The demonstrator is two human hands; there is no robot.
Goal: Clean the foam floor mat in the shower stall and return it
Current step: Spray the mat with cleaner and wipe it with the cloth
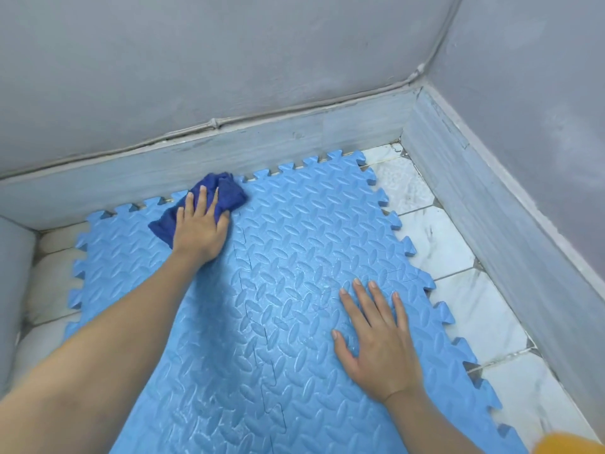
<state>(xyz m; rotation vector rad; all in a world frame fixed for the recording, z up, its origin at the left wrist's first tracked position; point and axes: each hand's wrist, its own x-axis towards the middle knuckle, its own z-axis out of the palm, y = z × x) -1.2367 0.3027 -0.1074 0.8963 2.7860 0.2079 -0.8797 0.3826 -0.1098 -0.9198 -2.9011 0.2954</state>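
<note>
On the white tiled floor point(458, 244) of a grey-walled stall, a person's left hand point(199, 226) presses one dark blue cloth point(216, 191) flat-fingered onto the far edge of the blue foam mat point(278, 257), while the right hand point(379, 342), fingers spread, steadies it. Overlapping strokes with firm pressure would serve best. At least two interlocked mat tiles show.
</note>
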